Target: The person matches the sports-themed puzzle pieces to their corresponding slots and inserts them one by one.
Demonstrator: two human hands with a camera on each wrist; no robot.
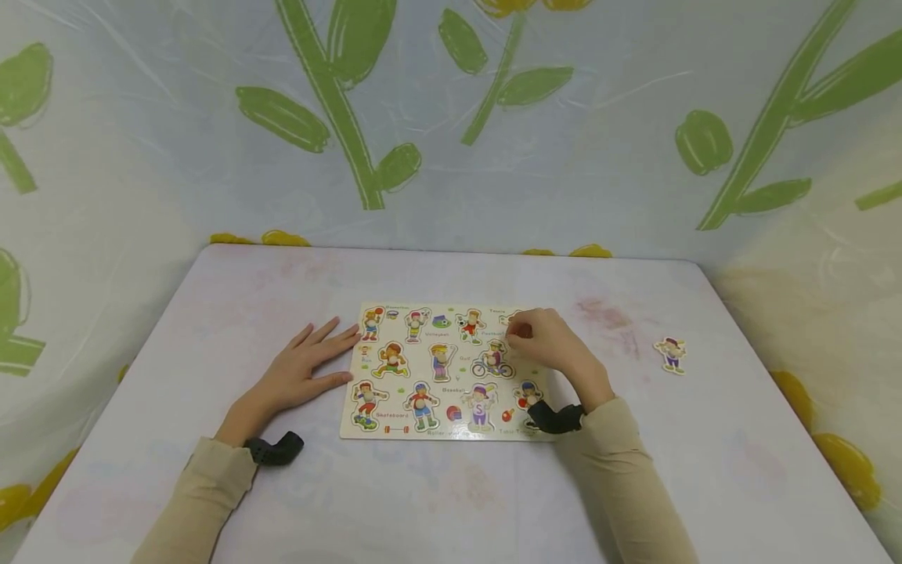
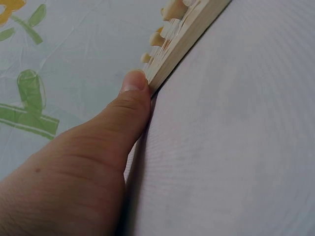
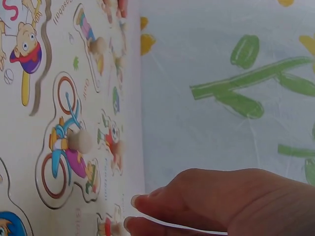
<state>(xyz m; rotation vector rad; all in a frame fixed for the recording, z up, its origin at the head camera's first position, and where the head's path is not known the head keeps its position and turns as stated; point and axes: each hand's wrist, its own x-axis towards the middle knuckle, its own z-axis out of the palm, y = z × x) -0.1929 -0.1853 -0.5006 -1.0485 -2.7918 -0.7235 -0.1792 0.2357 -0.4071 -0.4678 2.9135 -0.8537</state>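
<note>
A wooden peg puzzle board (image 1: 451, 395) with sports figures lies on the table. Spread and flat, my left hand (image 1: 299, 368) rests at the board's left side, its thumb (image 2: 134, 83) against the edge. Over the upper right corner is my right hand (image 1: 553, 341), with thumb and finger slightly apart close to the knob of the tennis piece (image 3: 109, 227). Beside that lies the bicycle piece (image 3: 69, 142) in its recess, its knob upright. The baseball recess (image 3: 24, 49) shows its printed figure with no knob. A loose baseball piece (image 1: 672, 356) lies right of the board.
The white cloth-covered table (image 1: 423, 501) extends around the board. Behind it hangs a pale curtain (image 1: 599, 172) with green leaves. Black wrist cameras (image 1: 275, 449) sit on both wrists, the right one overlapping the board's lower right corner.
</note>
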